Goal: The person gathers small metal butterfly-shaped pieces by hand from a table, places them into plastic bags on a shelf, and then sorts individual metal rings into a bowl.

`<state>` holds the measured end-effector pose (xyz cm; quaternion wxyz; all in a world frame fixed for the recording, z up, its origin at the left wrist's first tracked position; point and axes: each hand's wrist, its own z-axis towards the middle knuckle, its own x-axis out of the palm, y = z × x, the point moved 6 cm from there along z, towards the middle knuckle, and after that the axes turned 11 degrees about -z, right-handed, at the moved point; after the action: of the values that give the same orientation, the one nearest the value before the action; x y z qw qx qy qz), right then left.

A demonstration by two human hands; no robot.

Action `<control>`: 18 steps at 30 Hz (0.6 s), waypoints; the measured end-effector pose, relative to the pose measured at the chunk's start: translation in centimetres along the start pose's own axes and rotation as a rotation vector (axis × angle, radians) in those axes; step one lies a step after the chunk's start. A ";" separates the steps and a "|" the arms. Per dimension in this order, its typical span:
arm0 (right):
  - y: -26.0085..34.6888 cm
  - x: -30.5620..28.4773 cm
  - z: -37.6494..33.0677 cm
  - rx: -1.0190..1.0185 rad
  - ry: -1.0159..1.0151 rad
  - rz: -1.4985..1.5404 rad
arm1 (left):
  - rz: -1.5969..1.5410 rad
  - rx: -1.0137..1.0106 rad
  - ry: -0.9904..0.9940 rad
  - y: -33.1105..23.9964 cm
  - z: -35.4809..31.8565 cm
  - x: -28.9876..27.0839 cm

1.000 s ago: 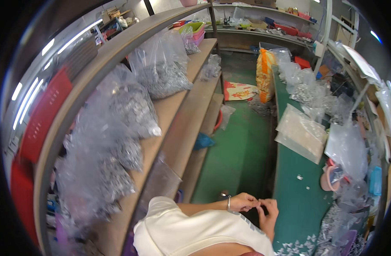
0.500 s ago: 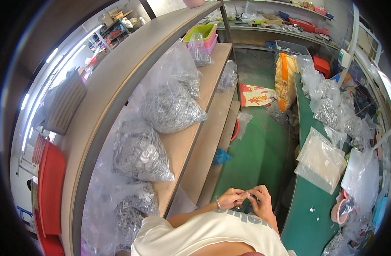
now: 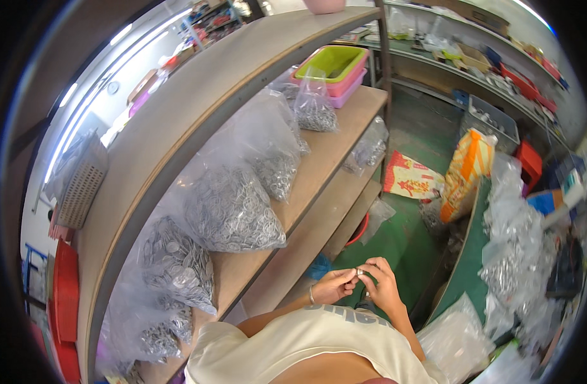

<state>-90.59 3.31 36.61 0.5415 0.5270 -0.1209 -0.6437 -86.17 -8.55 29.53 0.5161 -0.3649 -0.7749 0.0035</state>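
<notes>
In front of my shirt, my left hand point(image 3: 333, 286) and my right hand point(image 3: 381, 281) meet at the fingertips. Between them they pinch a small silvery piece point(image 3: 360, 272), too small to tell its kind. Both hands are closed on it, thumbs against fingers. Left of my hands, a wooden shelf point(image 3: 332, 141) bears clear plastic bags of grey metal parts, among them a big bag of ring-like pieces point(image 3: 232, 211) and another bag point(image 3: 178, 262) nearer to me. My hands touch neither shelf nor bags.
Stacked green and pink baskets point(image 3: 337, 64) stand at the shelf's far end. On the green floor lie a red-and-cream sack point(image 3: 412, 178) and, beside it, an orange-and-white sack point(image 3: 467, 173). A green bench point(image 3: 463, 269) with bagged metal parts point(image 3: 514, 256) runs along my right.
The view has swung to the right bench's far end and closer to the shelf bags. My hands keep pinching the small piece, now slightly higher in the picture.
</notes>
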 end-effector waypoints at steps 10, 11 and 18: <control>-7.2 5.1 22.5 -0.053 0.054 0.335 | -0.130 0.227 -0.166 -8.4 5.3 -2.5; -5.1 5.4 27.7 -0.106 0.058 0.269 | -0.113 0.284 -0.145 -10.5 6.3 -2.8; -2.8 16.1 57.9 -0.438 -0.196 -0.237 | -0.109 0.434 -0.169 -15.7 4.9 -3.4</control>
<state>-136.80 -32.95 49.80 0.5493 0.3432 0.0318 -0.7612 -98.26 -20.15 30.51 0.5153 -0.2015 -0.8150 0.1724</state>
